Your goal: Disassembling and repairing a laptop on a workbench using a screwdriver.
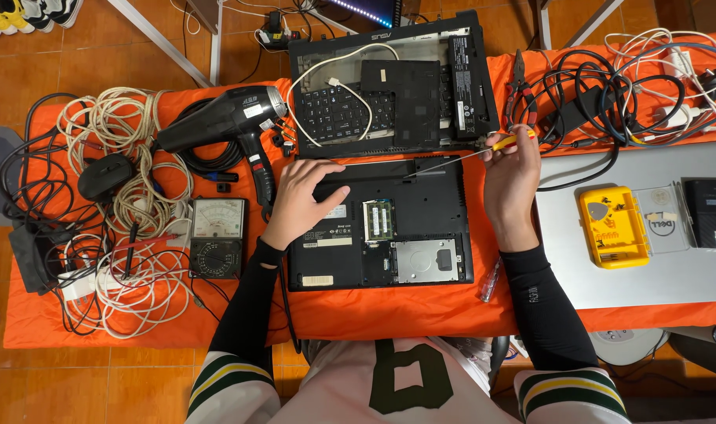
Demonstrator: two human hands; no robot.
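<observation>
An opened laptop (381,224) lies at frame centre, a keyboard panel (389,82) above it, a meter (216,237) to its left, a bit case (613,226) to its right.

Left hand (301,200) flat on the opened-up laptop base (421,200), right hand (509,174) pinching a yellow-handled screwdriver (505,143) at its far right corner. Hair dryer (224,122) and multimeter (217,237) off left.

On the opened black laptop base (378,224), white rectangular labels (332,233) sit left of the green memory stick, with another pale label (317,280) near its front-left corner. Right of the laptop base lies a yellow screwdriver-bit case (613,228) with a clear lid. To its left, a multimeter's pale dial face (216,217) shows.
</observation>
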